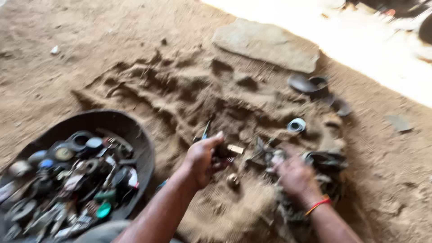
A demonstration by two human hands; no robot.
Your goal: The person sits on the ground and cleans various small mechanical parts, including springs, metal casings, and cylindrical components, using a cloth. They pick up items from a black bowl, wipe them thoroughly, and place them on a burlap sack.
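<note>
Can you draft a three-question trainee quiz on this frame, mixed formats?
1. True or false: the dark basin of small scrap parts sits on the person's left side.
2. Which hand wears a red and yellow band: A left hand, B right hand?
3. Fill in: the flat stone slab lies on the ____.

Key: 1 true. 2 B. 3 sand (the sand mound).
</note>
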